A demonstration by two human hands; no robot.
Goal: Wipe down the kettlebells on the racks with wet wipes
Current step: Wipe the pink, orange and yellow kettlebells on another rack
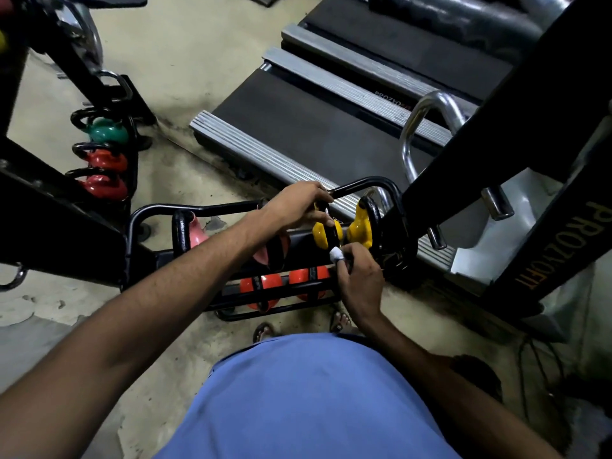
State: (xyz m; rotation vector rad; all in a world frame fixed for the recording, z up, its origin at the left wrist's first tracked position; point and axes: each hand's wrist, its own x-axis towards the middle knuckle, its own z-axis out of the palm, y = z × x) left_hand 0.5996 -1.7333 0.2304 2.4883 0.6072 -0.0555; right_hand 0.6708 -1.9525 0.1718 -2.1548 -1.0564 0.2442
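Observation:
A low black rack (149,210) holds two yellow kettlebells on its upper tier, with pink ones to their left. My left hand (298,207) grips the handle of the nearer yellow kettlebell (320,234). The second yellow kettlebell (359,226) sits just to its right. My right hand (359,279) pinches a small white wet wipe (336,254) against the underside of the gripped kettlebell. Orange kettlebells (275,283) lie on the lower tier, below my hands.
A second rack (129,127) at the left carries a green kettlebell (107,132) and two red ones. Treadmill decks (298,120) lie behind the rack. A black machine frame (516,127) with chrome handles rises at the right. Cables trail on the floor at the lower right.

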